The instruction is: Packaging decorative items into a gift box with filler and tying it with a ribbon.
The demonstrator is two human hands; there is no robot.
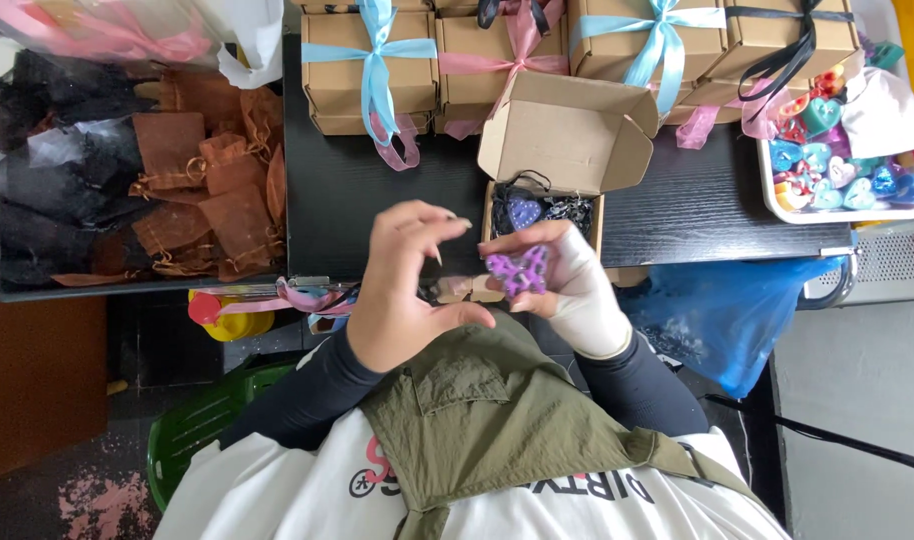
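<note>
**Purple piece held over the open box**

The purple piece (518,272) sits gripped in the gloved right hand (575,290), just near of the open cardboard box (567,140) on the black tabletop (377,190). The bare left hand (402,290) curls loosely beside it, fingers bent, pinching nothing I can make out.

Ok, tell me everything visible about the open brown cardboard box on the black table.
The open brown cardboard box is small, plain and matte, with its hinged lid and side flaps tipped back and up. It sits on the black wood-grain table at the near edge, before a row of ribbon-tied boxes. Inside lie black shredded filler and a purple heart-shaped piece. The right hand partly covers its front.
</note>
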